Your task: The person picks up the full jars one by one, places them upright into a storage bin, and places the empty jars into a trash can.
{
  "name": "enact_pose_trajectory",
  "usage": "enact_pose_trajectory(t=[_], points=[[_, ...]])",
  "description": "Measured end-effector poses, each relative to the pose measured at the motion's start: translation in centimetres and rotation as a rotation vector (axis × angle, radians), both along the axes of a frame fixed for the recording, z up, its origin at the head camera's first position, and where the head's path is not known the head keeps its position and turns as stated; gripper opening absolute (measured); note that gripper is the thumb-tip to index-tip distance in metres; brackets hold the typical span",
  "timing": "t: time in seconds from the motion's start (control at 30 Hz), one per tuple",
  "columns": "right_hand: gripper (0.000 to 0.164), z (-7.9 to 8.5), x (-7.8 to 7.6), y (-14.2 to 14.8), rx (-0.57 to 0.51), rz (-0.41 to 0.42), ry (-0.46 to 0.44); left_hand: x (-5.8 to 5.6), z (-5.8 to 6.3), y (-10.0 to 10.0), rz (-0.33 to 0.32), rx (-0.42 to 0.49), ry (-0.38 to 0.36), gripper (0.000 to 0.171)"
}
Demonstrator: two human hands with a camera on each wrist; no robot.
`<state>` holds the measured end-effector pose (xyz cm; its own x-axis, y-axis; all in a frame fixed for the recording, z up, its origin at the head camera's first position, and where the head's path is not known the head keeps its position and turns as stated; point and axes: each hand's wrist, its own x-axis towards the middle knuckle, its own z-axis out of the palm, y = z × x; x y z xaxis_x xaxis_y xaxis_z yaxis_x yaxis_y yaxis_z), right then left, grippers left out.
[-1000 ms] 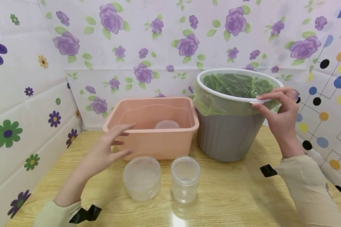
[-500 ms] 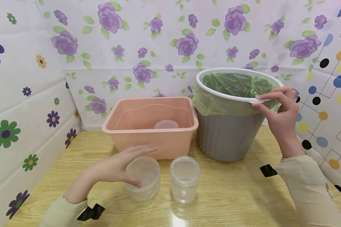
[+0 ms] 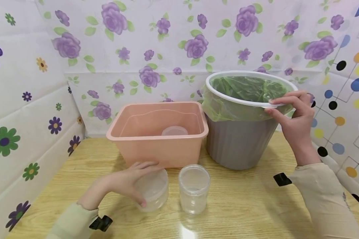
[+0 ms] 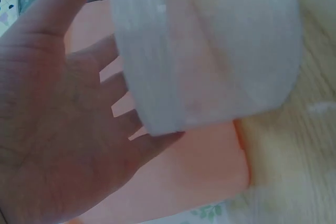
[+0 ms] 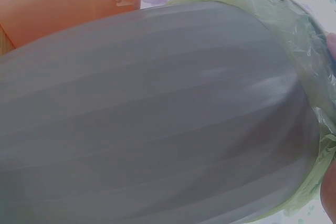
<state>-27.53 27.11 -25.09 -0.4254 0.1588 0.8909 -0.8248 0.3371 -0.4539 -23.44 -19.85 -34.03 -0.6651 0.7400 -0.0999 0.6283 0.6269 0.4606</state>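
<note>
My left hand (image 3: 128, 182) grips the wide, clear plastic jar (image 3: 156, 190) with a frosted lid. Its thumb lies on the near side, and in the left wrist view the fingers curve round the lid end of the jar (image 4: 236, 51). Just right of it stands a taller, narrower clear jar (image 3: 194, 192), untouched. My right hand (image 3: 299, 116) pinches the white rim (image 3: 242, 102) of a grey trash can (image 3: 237, 142), thumb outside and fingers over the top. A thin green bag (image 3: 224, 108) lines the can and folds down over its outside.
Left of the can sits a pink plastic basin (image 3: 161, 149). One round clear lid or container top (image 3: 175, 130) shows inside it. Everything stands on a wood-grain table (image 3: 239, 202), with patterned sheets (image 3: 173, 39) behind and at both sides.
My left hand has come down and right from beside the basin's front to the wide jar, and its fingers have closed round it. The right hand stays on the can's rim.
</note>
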Motion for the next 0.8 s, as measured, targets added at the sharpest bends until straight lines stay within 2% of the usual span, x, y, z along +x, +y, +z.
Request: enact_pose_trajectory(t=[0.13,0.27,0.43,0.67,0.8], points=[[0.023,0.1,0.1,0.2,-0.001,-0.011,-0.001,-0.7,-0.4,0.3,-0.022,-0.006,0.048,0.111],[0.023,0.1,0.2,0.2,-0.003,-0.015,-0.009,-1.0,-0.2,0.6,-0.034,-0.047,0.077,0.112],[0.024,-0.2,-0.1,0.2,0.006,-0.014,-0.005,-1.0,0.4,1.1,-0.029,-0.121,0.119,0.112],[0.026,-0.2,-0.2,0.2,0.017,-0.025,0.004,-0.8,1.1,1.7,-0.046,-0.208,0.214,0.110],[0.026,0.0,-0.1,0.1,0.013,-0.021,0.005,-1.0,1.3,1.8,-0.049,-0.227,0.220,0.108]])
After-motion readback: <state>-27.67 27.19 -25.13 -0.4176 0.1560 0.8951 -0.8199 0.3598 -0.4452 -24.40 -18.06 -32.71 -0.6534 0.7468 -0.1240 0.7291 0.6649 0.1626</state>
